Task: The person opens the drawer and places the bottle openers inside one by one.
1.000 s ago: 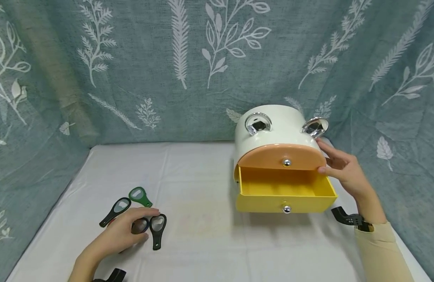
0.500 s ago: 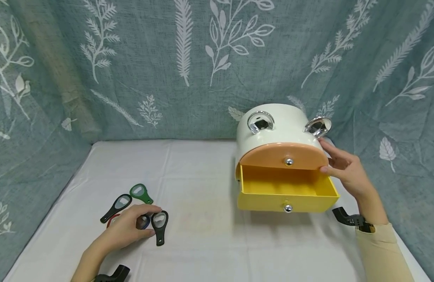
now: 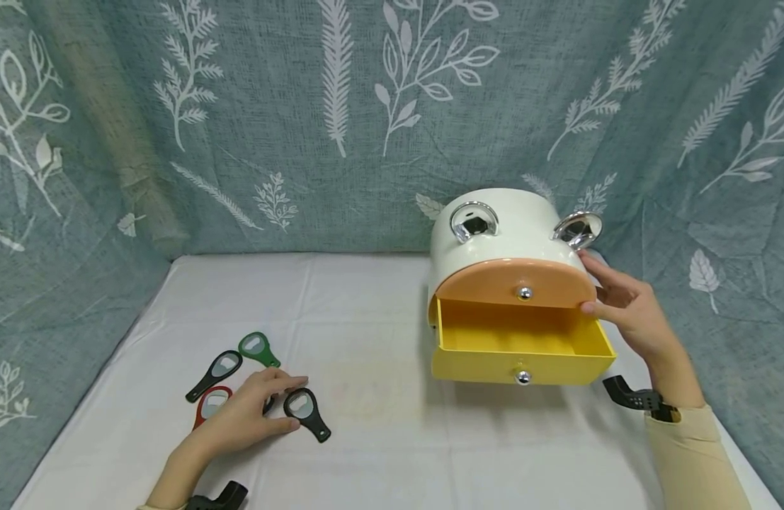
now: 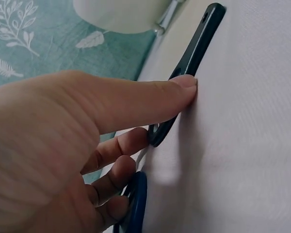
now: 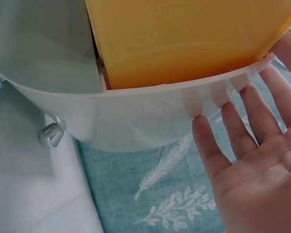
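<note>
My left hand pinches a black bottle opener by its ring end, thumb on the near side and forefinger on the far side. Its handle points down to the right. In the left wrist view, a blue-rimmed opener lies beneath my other fingers, mostly hidden in the head view. My right hand rests straight, spread fingers against the side of a white drawer box with chrome eye-like rings. The thumb lies by the front edge. The yellow drawer is pulled out, with nothing visible inside.
Left of my left hand lie a green opener, another black opener and a red opener, on a white cloth. An orange upper drawer is closed. A patterned curtain hangs behind.
My left hand has shifted slightly right, and the black opener at its fingertips has swung, its handle turning from straight down to lower right. My right hand stays on the box.
</note>
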Demonstrator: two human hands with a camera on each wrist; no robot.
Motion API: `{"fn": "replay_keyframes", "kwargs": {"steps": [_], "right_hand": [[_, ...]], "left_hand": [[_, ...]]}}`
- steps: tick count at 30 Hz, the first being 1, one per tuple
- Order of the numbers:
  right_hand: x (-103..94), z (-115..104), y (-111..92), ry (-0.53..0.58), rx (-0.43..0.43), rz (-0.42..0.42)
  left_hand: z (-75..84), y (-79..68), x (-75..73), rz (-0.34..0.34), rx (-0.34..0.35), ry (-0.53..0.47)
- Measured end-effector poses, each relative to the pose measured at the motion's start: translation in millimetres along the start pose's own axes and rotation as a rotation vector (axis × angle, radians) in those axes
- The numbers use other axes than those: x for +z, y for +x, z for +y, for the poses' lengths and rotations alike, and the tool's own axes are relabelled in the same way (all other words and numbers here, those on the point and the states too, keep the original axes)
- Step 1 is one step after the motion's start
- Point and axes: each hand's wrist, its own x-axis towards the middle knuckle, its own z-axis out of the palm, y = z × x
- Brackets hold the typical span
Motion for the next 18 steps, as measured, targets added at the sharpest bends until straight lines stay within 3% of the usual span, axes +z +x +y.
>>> {"fn": "replay_keyframes", "kwargs": {"steps": [12, 18], "right_hand": [[0.7, -3.5, 0.3, 0.003, 0.013, -0.002], [1.7, -3.2, 0.3, -0.005, 0.025, 0.007]], "left_hand": [[4.7, 5.3, 3.4, 0.041, -0.128, -0.045], [5.6, 5.7, 5.1, 0.055, -0.093, -0.056]]}}
